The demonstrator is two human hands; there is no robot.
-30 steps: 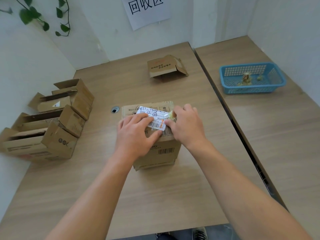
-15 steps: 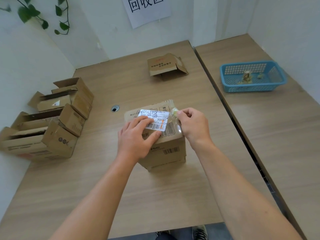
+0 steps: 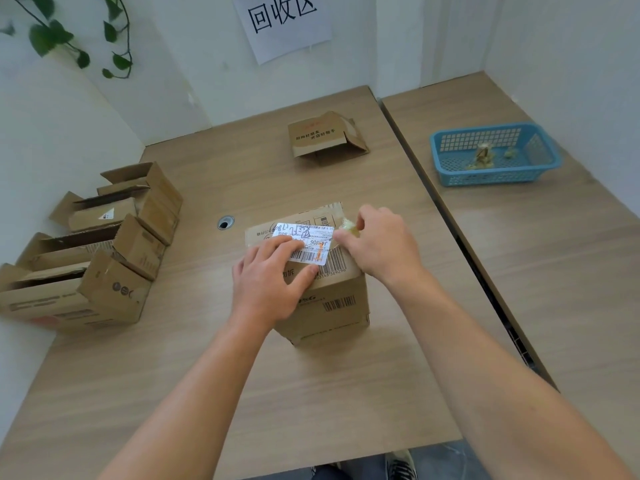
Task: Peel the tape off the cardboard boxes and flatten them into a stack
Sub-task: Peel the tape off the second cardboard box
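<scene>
Head view, sole view available. Finding: over the last second my right hand [image 3: 381, 244] has drawn back from the middle of the box [image 3: 332, 303] to its far right corner, and the box has turned slightly under the pull. The hand's thumb and fingertips now pinch a crumpled end of tape [image 3: 348, 226], lifted clear of the top. My left hand [image 3: 273, 282] remains spread flat, fingers straight, pressing on the near left part of the top and over the edge of the label [image 3: 308, 242]. Judgement: the strip is coming away but is not shown fully off; the flaps look closed, so flattening is not yet possible. Materials: the box is plain brown corrugated card, matt, square-cornered, printed with barcodes. The label is smooth white paper with blue scribble. The tape is thin clear film, yellowish where bunched, likely to cling to itself. Surroundings, taken from the box: open boxes [image 3: 104, 258] of the same card stand well to its left. A flattened box [image 3: 325, 138] lies beyond it. A blue perforated plastic basket [image 3: 485, 178] sits far to its right, with what look like tape scraps inside. All rest on a wood-grain table [image 3: 311, 393].
</scene>
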